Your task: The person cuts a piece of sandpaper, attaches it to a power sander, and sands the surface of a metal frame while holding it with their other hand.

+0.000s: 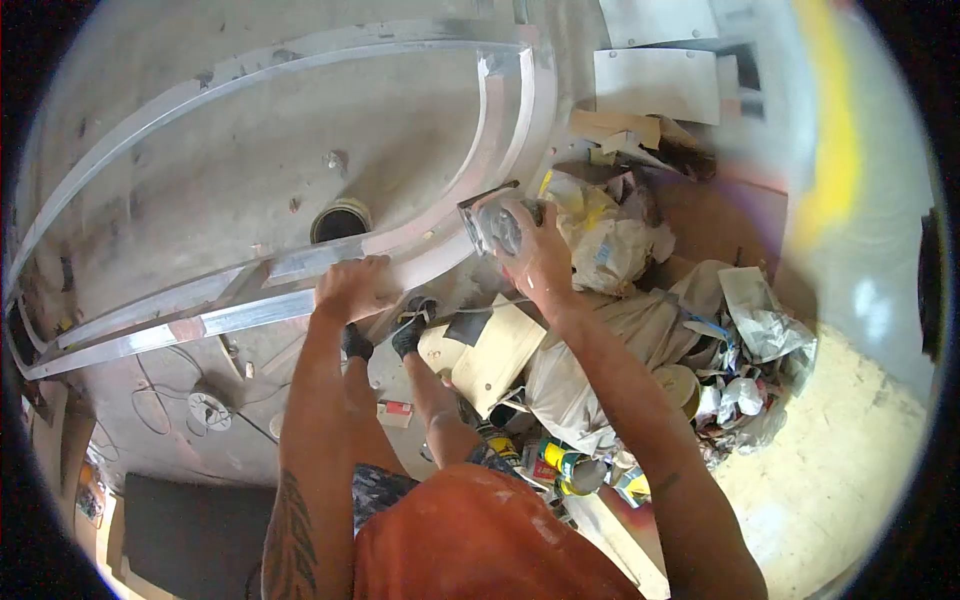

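Observation:
A large curved metal frame (255, 318) spans the view from the far left to the upper right, with pinkish filler patches on its bend. My left hand (350, 287) is closed over its near rail, left of the bend. My right hand (542, 262) is wrapped round a greyish sander (495, 226), whose flat pad is right at the outer side of the curved corner. Behind the rail, near my left hand, stands an open round can (341, 220) with a dark inside.
To the right lies a heap of rubbish: crumpled plastic bags (605, 235), a beige cloth (610, 350) and cardboard (495, 355). Yellow-labelled cans (570, 468) lie by my legs. A white reel (210, 411) and loose cable are on the floor at left.

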Demonstrator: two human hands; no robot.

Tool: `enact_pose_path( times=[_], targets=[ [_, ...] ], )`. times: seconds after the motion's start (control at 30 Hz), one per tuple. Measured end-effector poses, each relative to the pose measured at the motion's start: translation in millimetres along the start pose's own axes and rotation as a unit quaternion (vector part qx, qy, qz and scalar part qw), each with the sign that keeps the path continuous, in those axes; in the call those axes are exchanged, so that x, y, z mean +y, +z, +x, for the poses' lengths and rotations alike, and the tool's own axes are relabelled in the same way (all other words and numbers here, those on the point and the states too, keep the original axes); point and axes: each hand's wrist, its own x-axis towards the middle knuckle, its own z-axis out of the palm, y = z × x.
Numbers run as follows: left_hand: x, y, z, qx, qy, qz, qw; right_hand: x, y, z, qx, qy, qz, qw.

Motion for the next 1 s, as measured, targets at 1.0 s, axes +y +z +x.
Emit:
enact_pose_path(
  times=[1.0],
  targets=[
    [-99.5, 48.0, -78.6, 0.245, -0.289, -0.012, 0.925, 95.5, -48.8, 296.5, 0.159, -0.045, -0.107, 0.98]
  ],
)
